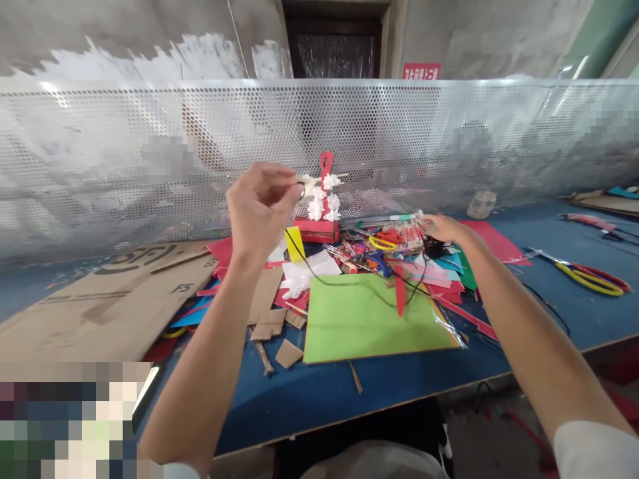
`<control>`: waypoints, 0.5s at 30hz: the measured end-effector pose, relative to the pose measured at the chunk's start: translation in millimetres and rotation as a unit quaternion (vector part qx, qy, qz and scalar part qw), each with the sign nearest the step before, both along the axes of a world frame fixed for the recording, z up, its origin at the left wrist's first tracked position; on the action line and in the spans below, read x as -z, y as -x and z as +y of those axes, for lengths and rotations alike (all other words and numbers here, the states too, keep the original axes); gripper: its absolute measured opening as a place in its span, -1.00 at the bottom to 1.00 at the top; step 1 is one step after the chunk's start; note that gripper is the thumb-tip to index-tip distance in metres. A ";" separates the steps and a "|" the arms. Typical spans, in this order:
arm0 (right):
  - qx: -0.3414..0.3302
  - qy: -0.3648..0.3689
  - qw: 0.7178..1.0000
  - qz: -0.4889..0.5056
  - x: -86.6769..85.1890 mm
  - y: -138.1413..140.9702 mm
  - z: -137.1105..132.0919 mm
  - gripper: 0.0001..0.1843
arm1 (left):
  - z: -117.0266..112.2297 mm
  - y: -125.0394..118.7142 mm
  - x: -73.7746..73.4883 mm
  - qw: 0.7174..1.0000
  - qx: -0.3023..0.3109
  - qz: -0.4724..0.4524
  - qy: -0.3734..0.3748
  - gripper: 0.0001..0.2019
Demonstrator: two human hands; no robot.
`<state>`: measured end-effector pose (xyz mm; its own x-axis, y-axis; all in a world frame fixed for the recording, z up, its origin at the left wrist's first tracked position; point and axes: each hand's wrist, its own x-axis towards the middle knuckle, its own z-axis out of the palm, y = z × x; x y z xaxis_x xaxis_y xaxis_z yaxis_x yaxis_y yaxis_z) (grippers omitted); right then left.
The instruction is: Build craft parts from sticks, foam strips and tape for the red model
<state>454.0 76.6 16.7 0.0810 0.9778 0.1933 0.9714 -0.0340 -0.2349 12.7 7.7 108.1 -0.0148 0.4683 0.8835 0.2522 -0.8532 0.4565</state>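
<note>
My left hand is raised over the back of the table, thumb and fingers pinched together. A small white fluffy piece shows at its fingertips, but whether they grip it I cannot tell. Just behind it stands a red looped strip with white paper-like flowers and thin sticks across it. This strip rises above a red block. Far to the right, my right hand reaches into the craft pile, its fingertips drawn together beside a white tuft. Anything between them is too small to make out.
A green sheet lies at the table's front, crossed by a black cord. Cardboard covers the left side. A blue glue gun, yellow-handled scissors, red-and-yellow pliers and a jar lie about. A perforated metal screen bounds the back.
</note>
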 end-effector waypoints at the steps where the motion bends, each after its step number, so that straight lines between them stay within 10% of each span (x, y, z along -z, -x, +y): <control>1: -0.002 0.018 1.000 -0.005 -5.1 8.2 -2.2 -0.45 | -4.5 -2.9 -2.7 1.000 0.007 0.023 0.015 -0.83; 6: -0.243 0.022 0.957 0.158 -17.4 98.4 -39.6 -0.24 | 8.5 -32.5 -14.3 0.989 0.024 0.125 0.074 -0.79; 10: -0.373 0.141 0.865 0.304 14.1 188.0 -80.3 -0.07 | 56.1 -61.0 -12.2 0.978 0.059 0.155 0.127 -0.73; 15: -0.407 0.196 0.829 0.330 52.1 233.6 -96.7 -0.48 | 96.2 -69.5 -3.4 0.956 0.126 0.053 0.261 -0.76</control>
<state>220.4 -20.1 -35.3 -0.6748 0.7376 0.0250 0.3739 0.3708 -0.8501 82.2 103.9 111.5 0.2320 0.8225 0.5193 0.1374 -0.5563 0.8196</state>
